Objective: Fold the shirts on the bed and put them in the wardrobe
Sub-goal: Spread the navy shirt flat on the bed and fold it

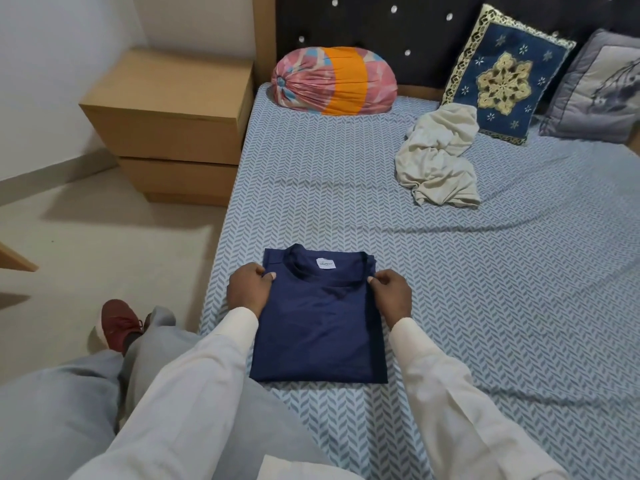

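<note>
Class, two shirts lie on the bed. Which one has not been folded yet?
The cream shirt, crumpled in a heap beside the blue cushion. The navy shirt lies flat in a neat rectangle, gripped by the left hand and right hand.

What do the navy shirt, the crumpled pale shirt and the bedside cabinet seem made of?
Navy shirt: smooth knit, possibly polyester blend, faint sheen across the front. Pale shirt: soft matte jersey, probably; bunches in limp folds. Bedside cabinet: wood-look board, likely laminate; flat, even tan faces.
</note>
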